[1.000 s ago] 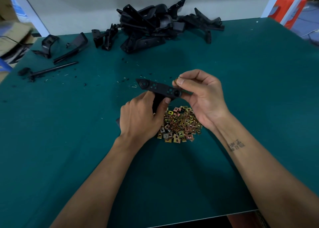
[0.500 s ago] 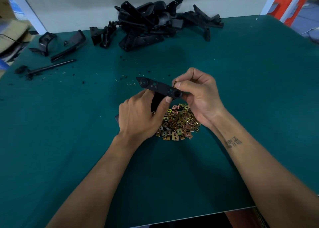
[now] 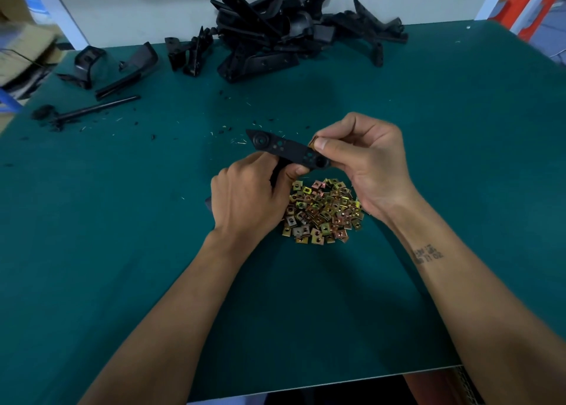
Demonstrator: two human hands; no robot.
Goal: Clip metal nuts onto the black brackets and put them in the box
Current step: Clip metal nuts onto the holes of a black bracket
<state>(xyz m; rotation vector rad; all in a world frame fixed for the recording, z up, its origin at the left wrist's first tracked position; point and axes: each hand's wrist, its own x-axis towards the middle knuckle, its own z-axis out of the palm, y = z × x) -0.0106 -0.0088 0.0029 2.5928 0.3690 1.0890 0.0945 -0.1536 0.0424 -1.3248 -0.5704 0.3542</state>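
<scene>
The left hand (image 3: pixel 245 196) grips a black bracket (image 3: pixel 288 150) from below, its long axis running left-right; the right hand (image 3: pixel 364 162) pinches a metal clip nut (image 3: pixel 311 142) at the bracket's right end, above the nut pile (image 3: pixel 321 211).

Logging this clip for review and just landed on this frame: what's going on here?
A person is fitting metal nuts to black brackets at a green table. The left hand holds a bracket up above a pile of nuts, while the right hand pinches one nut at the bracket's edge. More brackets lie heaped at the far side of the table. No box is in clear view.
</scene>
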